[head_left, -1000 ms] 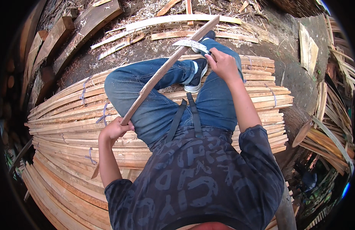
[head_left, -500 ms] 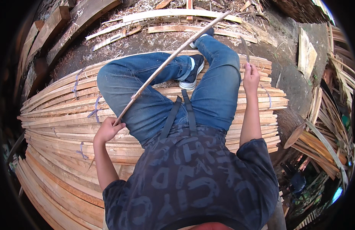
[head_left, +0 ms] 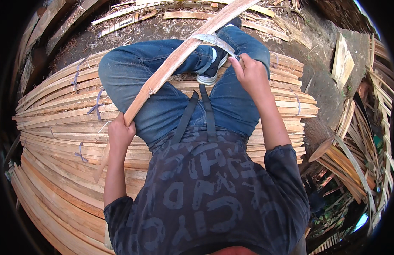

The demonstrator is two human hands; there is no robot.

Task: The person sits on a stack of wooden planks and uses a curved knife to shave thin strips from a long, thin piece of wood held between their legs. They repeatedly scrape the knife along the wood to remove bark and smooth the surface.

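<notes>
My left hand is closed around the lower part of a long wooden strip, at my left knee. The strip slants up across my legs to the far right, its broad face showing, and its tail end passes behind my left forearm. In my right hand, above my right thigh, is a knife with a curved metal blade. The blade lies across the strip near its far part, apparently touching it. My fingers hide most of the knife's handle.
Bundles of wooden strips tied with purple bands lie under and beside me. Shavings and loose slats cover the ground ahead. Thick beams stand at the far left. A log and piled offcuts are on the right.
My right hand has moved left and inward, bringing the knife blade onto the strip. The strip has turned from its narrow edge to its broad face, still in my left hand.
</notes>
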